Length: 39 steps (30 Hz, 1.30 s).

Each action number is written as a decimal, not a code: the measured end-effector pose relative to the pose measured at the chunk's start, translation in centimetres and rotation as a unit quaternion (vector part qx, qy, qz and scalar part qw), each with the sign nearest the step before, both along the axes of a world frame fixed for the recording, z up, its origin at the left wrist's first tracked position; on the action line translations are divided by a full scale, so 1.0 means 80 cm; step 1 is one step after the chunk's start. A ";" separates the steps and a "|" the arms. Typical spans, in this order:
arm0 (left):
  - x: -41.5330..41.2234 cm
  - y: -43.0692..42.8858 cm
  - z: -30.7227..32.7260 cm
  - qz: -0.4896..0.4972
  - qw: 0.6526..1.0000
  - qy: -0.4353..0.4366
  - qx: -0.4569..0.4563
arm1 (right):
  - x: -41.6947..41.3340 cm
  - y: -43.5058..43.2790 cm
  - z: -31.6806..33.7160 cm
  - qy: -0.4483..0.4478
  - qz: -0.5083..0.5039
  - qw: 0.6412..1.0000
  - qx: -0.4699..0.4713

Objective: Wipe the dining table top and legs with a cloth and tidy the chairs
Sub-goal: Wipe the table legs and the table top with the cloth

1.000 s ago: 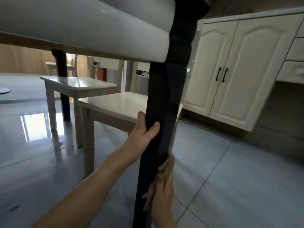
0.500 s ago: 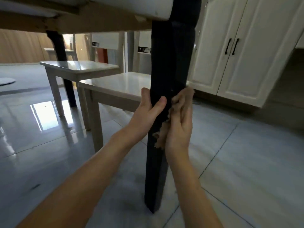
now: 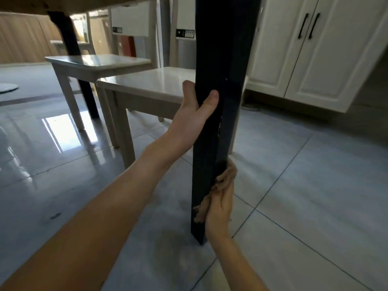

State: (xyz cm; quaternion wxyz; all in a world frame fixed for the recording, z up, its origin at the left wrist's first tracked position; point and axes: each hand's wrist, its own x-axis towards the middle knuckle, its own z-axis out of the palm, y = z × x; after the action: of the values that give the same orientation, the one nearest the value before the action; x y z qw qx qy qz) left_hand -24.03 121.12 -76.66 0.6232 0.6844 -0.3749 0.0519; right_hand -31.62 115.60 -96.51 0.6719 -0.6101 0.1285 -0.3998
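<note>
A dark, square table leg [image 3: 218, 59] stands on the tiled floor in the middle of the view. My left hand [image 3: 192, 114] grips it at mid-height, thumb across its front face. Lower down, my right hand [image 3: 220, 206] presses a crumpled tan cloth [image 3: 225, 179] against the leg's right side, a little above its foot. The underside of the table top [image 3: 63, 3] shows along the upper edge. A second dark leg [image 3: 71, 43] stands far back on the left.
Two pale chairs stand behind the leg, the near chair [image 3: 151, 85] and the far chair [image 3: 94, 61], their seats under the table. White cabinet doors [image 3: 310, 47] with black handles fill the upper right. Glossy grey floor tiles [image 3: 304, 196] spread all around.
My right hand has slid the cloth down the leg, from about the height of my left hand to near the foot. My left hand has kept its grip.
</note>
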 end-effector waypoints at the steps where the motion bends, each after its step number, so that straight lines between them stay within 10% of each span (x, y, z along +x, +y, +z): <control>1: -0.001 0.000 0.000 0.000 1.000 0.002 0.000 | -0.002 0.001 -0.018 0.039 -0.003 0.999 0.018; 13: -0.010 -0.001 0.000 -0.014 0.999 0.034 0.018 | -0.031 0.008 -0.105 0.283 0.027 0.936 0.209; 30: -0.036 0.001 -0.004 0.043 0.997 0.062 -0.015 | -0.029 0.001 0.161 -0.011 0.041 0.998 0.036; 39: -0.178 0.054 -0.072 0.171 0.934 0.260 0.177 | -0.171 0.016 0.167 0.315 0.076 0.906 0.274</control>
State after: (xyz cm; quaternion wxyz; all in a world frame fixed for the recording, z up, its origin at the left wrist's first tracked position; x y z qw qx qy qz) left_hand -38.27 125.46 -82.41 0.5495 0.8269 -0.0802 -0.0887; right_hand -45.30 116.89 -83.14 0.7654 -0.5043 0.3908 -0.0839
